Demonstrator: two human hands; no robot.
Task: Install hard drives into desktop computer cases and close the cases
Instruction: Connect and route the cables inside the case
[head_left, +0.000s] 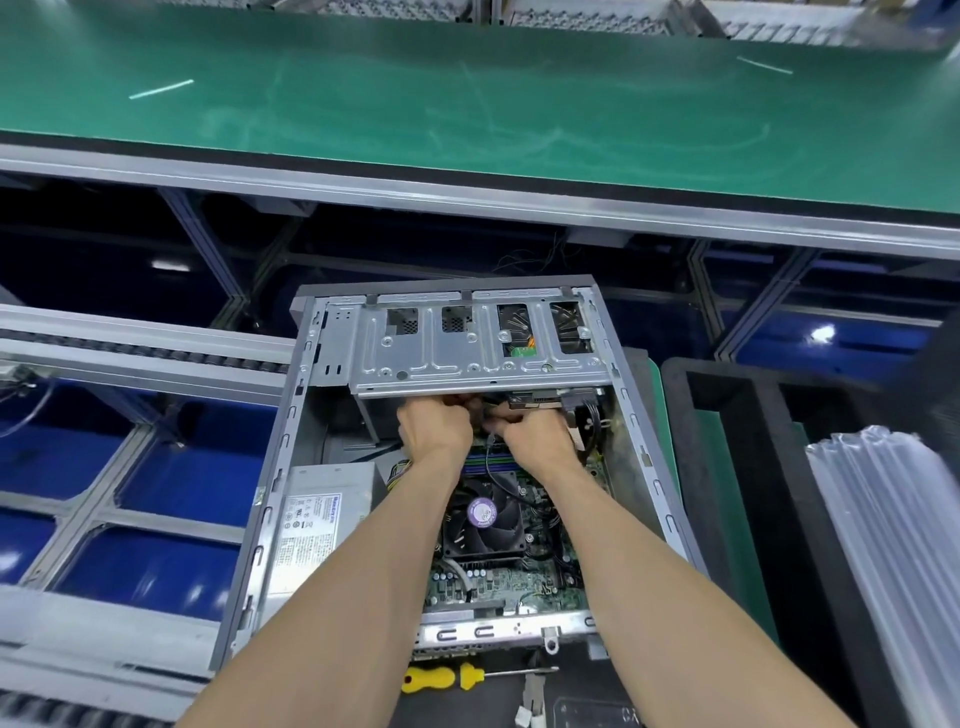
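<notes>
left hand (434, 428): centre frame, inside the open case, fingers curled under the edge of the drive cage; held item hidden, cannot tell.
right hand (530, 434): just beside left hand, fingers curled around something at the cage's lower edge; black cables there, exact grip not visible.
silver sheet-metal drive cage (478, 345): directly above both hands, spans the top of the case interior, slotted cut-outs on its face.
hard drive (535, 400): partly visible under the cage's right half, just above right hand; mostly hidden.
grey open desktop computer case (283, 452): centre frame, lying on its side, side panel off.
black CPU cooler fan with purple hub sticker (482, 514): between the forearms, on the green motherboard (498, 577).
silver power supply box with white label (322, 519): left inside the case.
yellow-handled screwdriver (452, 677): bottom centre, below the case, lying flat.
green conveyor belt (467, 104): across upper frame.
black foam tray (753, 467): right of the case.
</notes>
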